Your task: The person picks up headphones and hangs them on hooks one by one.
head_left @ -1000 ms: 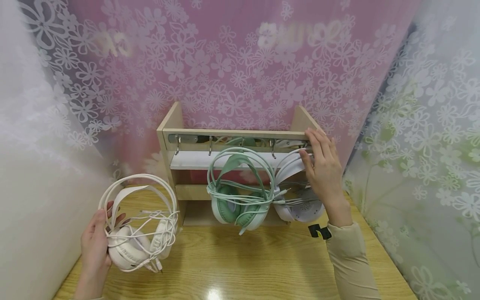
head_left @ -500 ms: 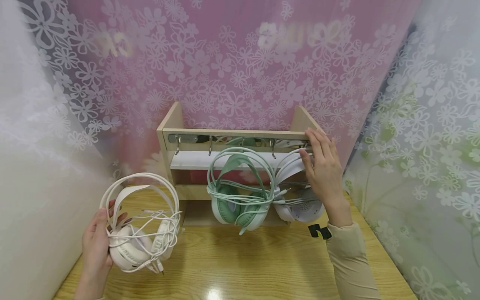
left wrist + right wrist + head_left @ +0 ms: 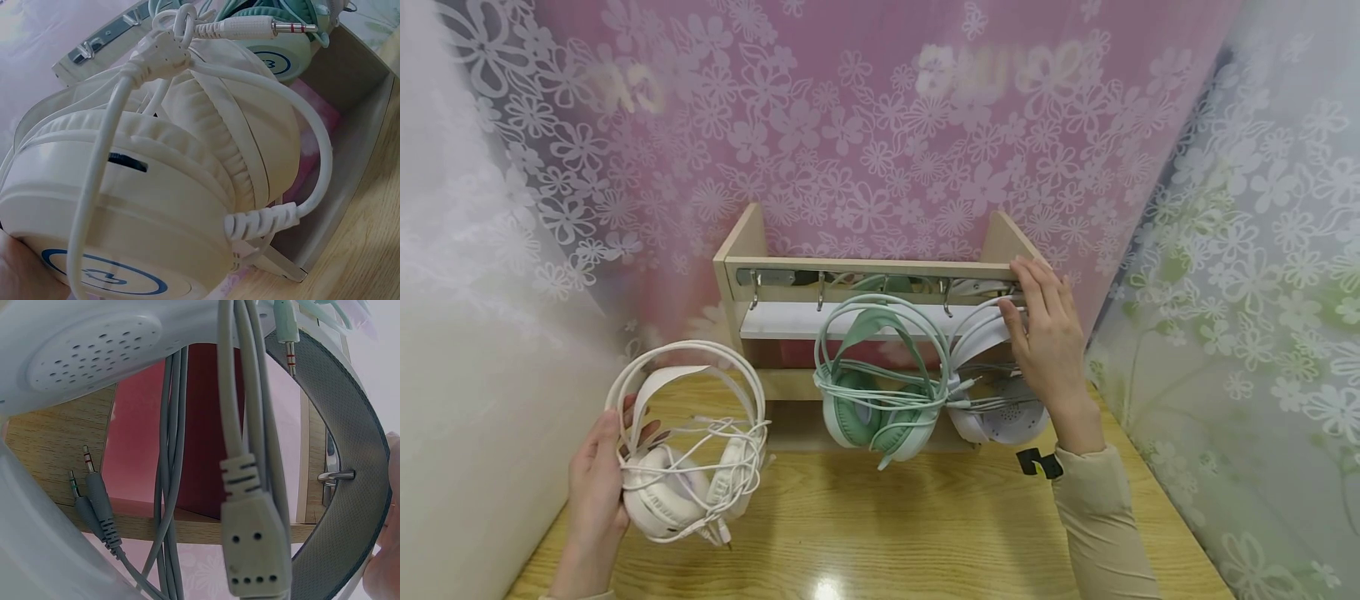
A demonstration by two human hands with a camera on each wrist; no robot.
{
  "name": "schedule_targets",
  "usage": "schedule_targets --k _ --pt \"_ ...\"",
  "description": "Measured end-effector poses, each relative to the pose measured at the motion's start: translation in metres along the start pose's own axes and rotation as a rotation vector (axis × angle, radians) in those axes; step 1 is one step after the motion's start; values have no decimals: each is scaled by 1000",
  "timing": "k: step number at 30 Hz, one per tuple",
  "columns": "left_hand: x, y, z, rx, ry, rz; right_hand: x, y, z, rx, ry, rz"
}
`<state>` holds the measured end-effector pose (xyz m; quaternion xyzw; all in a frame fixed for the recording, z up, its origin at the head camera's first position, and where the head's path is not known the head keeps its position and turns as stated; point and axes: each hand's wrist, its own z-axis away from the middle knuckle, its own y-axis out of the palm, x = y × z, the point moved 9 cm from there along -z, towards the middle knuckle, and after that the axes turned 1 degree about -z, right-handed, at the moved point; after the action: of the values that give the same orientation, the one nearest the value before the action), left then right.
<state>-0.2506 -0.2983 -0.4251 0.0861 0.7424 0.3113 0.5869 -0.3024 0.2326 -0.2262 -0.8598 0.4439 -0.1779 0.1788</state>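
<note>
My left hand [image 3: 597, 483] grips a cream-white headset [image 3: 688, 454] wrapped in its own cable, held just above the wooden table at the left. Its ear cup [image 3: 156, 212] and jack plug [image 3: 250, 28] fill the left wrist view. My right hand [image 3: 1047, 333] is at the right end of the wooden hook rack [image 3: 872, 268], thumb and fingers on the headband of a white headset [image 3: 996, 392] hanging there. That headset's grey-lined headband [image 3: 350, 425] and cable [image 3: 250, 506] show in the right wrist view. A mint-green headset [image 3: 876, 383] hangs at the rack's middle.
The rack's left hooks [image 3: 756, 287] are bare. The wooden table [image 3: 887, 533] runs in front of the rack. Flower-patterned screens [image 3: 850, 125] close in the back and both sides.
My left hand has lifted the cream-white headset slightly and shifted it a little right, toward the rack. The right hand has not moved.
</note>
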Motion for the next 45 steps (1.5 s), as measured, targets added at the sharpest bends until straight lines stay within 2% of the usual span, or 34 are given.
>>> schedule_targets --k 13,23,33,45 --pt "-7 14 1 41 26 12 -2 1 -1 14 -1 14" --pt "-11 26 2 85 13 -8 -1 2 -1 23 -5 26" --pt "-12 33 3 118 33 -32 -1 2 0 18 -5 26" --pt "-14 45 7 155 41 -9 0 0 0 14 -5 18"
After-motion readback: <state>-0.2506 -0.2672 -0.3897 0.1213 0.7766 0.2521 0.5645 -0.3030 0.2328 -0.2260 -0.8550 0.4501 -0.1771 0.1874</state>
